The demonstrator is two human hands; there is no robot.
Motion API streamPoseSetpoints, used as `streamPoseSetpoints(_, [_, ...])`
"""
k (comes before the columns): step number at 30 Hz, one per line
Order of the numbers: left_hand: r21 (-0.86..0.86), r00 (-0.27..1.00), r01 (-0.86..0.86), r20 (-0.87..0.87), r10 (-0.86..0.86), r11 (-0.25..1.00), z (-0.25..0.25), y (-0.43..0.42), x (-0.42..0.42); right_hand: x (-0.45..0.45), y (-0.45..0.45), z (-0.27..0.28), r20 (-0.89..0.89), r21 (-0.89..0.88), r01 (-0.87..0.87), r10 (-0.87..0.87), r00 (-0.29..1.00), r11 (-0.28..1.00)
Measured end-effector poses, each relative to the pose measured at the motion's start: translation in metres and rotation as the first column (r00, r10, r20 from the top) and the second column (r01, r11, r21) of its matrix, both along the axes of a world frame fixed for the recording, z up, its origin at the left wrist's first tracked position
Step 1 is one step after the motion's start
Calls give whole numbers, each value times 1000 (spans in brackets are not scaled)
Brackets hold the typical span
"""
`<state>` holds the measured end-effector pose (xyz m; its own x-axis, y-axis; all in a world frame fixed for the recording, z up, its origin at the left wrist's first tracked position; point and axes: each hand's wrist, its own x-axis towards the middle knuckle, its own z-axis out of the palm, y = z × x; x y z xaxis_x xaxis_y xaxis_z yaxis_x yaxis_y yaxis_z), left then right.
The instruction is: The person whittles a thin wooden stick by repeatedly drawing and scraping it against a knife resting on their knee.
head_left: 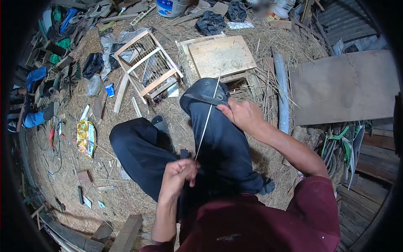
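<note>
My left hand [179, 174] is closed on the lower end of a thin pale stick [205, 124], low in front of my lap. The stick slants up across my raised right knee. My right hand [245, 114] rests at that knee, fingers wrapped round the handle end of a dark-bladed knife [201, 98]. The blade lies across the knee and crosses the stick near its upper end; whether its edge touches the stick I cannot tell. My dark trousers [216, 130] are under both.
A wooden cage frame with thin bars [168, 63] stands ahead, beside a wooden block or stool [222, 54]. A large board [344, 88] is at right. A gold packet [86, 138] and wood scraps lie on the straw-strewn floor. Another person's blue sleeve [35, 119] shows far left.
</note>
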<state>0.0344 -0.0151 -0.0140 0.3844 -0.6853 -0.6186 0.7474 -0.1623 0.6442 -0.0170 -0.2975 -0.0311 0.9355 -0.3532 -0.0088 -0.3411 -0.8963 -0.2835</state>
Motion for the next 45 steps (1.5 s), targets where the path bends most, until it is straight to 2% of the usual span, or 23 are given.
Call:
streamPoseSetpoints(3, [70, 1000, -7, -2, 7, 998, 12, 25, -9, -3, -8, -5, -9, 9, 60, -60, 998, 998])
streamPoseSetpoints(6, [71, 1000, -3, 2, 3, 997, 22, 39, -10, 9, -30, 3, -117, 208, 223, -202, 972, 952])
streamPoseSetpoints(9, [36, 1000, -15, 20, 14, 999, 21, 32, -3, 18, -34, -2, 307, 393, 157, -290, 906, 906])
streamPoseSetpoints(12, [-70, 993, -56, 99, 62, 996, 8, -10, 10, 16, -17, 24, 413, 461, 48, -262, 872, 886])
streamPoseSetpoints(13, [-64, 993, -55, 101, 61, 996, 7, -30, 16, 10, -9, 45, 190, 544, 140, -283, 940, 828])
streamPoseSetpoints(15, [-66, 996, -44, 80, 49, 997, -1, -67, 27, 3, -3, 22, 510, 351, -238, 28, 860, 906])
streamPoseSetpoints(16, [-52, 986, -17, 164, 26, 998, 0, -80, 32, -3, 8, 29, 450, 477, -260, 20, 893, 839])
streamPoseSetpoints(18, [-10, 944, 32, 327, -27, 999, 2, -99, 39, -7, 18, 21, 396, 407, -326, 157, 905, 853])
streamPoseSetpoints(20, [91, 893, 47, 442, -83, 995, 6, -106, 43, -14, 23, 15, 222, 339, -309, 244, 944, 889])
streamPoseSetpoints(22, [203, 817, 80, 547, -181, 976, 10, -105, 45, -12, 22, 8, 252, 343, -334, 257, 933, 878])
streamPoseSetpoints(25, [220, 813, 16, 565, -141, 975, 6, -105, 40, -10, 22, 8, 228, 322, -336, 272, 935, 885])
streamPoseSetpoints(32, [123, 879, -43, 477, -21, 992, -5, -97, 35, -14, 34, 19, 96, 153, -249, 237, 967, 956])
streamPoseSetpoints(37, [156, 823, -52, 566, -46, 986, 1, -89, 28, -19, 37, 15, 113, 163, -224, 207, 972, 961])
streamPoseSetpoints(40, [245, 793, -17, 594, -136, 969, 6, -75, 18, -19, 33, 6, 196, 205, -194, 154, 968, 959])
streamPoseSetpoints(41, [240, 800, -21, 587, -128, 970, 7, -67, 14, -18, 31, 4, 230, 226, -185, 132, 964, 956])
streamPoseSetpoints(44, [245, 826, -31, 552, -113, 969, 11, -42, 1, -19, 30, 13, 138, 227, -147, 117, 983, 963])
streamPoseSetpoints(45, [254, 839, -30, 532, -114, 967, 13, -35, -3, -21, 29, 9, 170, 240, -151, 112, 979, 959])
